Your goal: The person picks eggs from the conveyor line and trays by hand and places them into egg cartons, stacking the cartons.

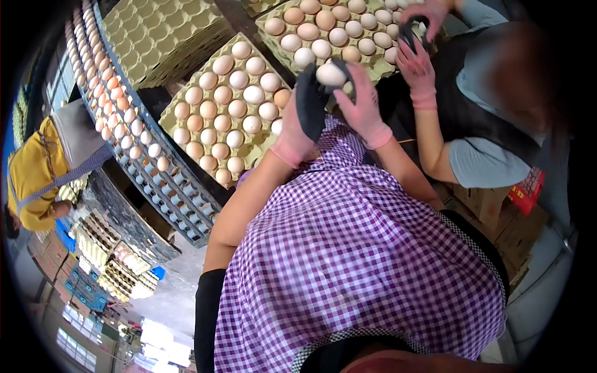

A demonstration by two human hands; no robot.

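Both my hands wear pink gloves with black palms and fingers. My right hand [364,106] curls around a pale egg [331,74], its dark fingertips behind the shell. A second pale rounded shape shows under it inside that hand, too covered to identify. My left hand [301,122] is raised just left of the egg with its palm turned inward. Its fingertips meet or nearly meet the shell, and whether they grip anything is hidden. Beside my left hand lies a pulp egg tray [260,153] of cream and brown eggs. Another filled tray [275,53] lies beyond my hands.
At right, a co-worker's gloved hands [416,60] work over the far tray. Stacked empty pulp trays [163,37] stand upper left. A conveyor [163,198] with rows of egg cups curves down the left. Beyond it bends a person in yellow [35,172]. Cardboard boxes [496,228] stand lower right.
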